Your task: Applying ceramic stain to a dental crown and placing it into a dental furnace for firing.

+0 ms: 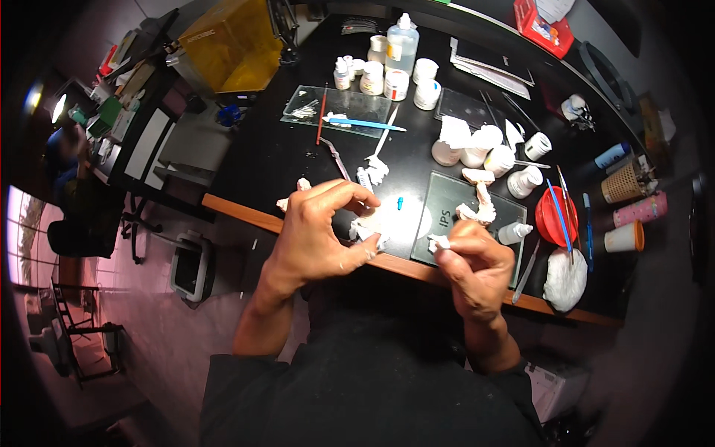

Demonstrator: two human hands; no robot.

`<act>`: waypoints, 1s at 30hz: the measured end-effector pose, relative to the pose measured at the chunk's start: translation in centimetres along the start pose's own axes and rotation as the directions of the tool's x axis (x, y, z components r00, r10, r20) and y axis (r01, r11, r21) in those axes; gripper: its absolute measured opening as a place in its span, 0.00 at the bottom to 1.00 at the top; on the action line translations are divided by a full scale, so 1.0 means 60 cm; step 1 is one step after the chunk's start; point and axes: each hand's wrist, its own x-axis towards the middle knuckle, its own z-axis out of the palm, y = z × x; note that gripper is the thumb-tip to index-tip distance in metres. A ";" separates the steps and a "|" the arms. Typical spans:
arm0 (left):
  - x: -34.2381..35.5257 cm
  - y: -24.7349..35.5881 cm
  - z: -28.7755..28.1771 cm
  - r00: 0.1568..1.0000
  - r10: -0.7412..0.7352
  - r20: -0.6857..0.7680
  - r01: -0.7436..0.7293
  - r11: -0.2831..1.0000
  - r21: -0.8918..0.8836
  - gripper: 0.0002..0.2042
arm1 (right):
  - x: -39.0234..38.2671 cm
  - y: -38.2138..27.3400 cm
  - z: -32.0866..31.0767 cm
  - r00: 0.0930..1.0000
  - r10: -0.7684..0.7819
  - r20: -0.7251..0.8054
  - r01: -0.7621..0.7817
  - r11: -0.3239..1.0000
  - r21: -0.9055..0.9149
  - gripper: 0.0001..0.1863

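My left hand [313, 231] is curled at the bench's front edge, thumb and fingers closing around a whitish crumpled piece [369, 226]; its exact kind is unclear. To its right, my right hand [480, 268] pinches a small white scrap, like tissue [438, 243], between thumb and fingertips. That hand is over the front of a dark glass slab [439, 201]. Cream, plaster-like pieces [480, 208] rest on the slab beyond it. A tiny blue part [400, 203] stands on the brightly lit bench between my hands. Beside my left hand is another cream piece [282, 203].
White jars [447, 149] and a tall clear bottle [402, 46] stand farther back. Brushes lean in a red bowl [551, 212] at right, near a white cloth [566, 279]. A second glass plate [298, 100] carries a blue-handled tool [365, 124]. A small dropper bottle [514, 233] stands near my right hand.
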 end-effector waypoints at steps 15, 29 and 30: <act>-0.016 0.048 0.049 0.998 0.064 0.011 -0.057 0.951 -0.305 0.33 | 0.004 0.015 0.008 0.986 0.144 0.089 -0.148 0.989 0.032 0.05; -0.010 0.041 0.055 0.999 0.045 0.021 -0.035 0.939 -0.342 0.33 | 0.003 0.013 0.001 0.994 0.013 0.112 -0.005 0.998 -0.069 0.06; -0.009 0.040 0.056 0.995 0.095 0.018 -0.085 0.948 -0.308 0.33 | 0.004 0.013 0.001 0.992 0.058 0.111 -0.046 0.993 -0.108 0.06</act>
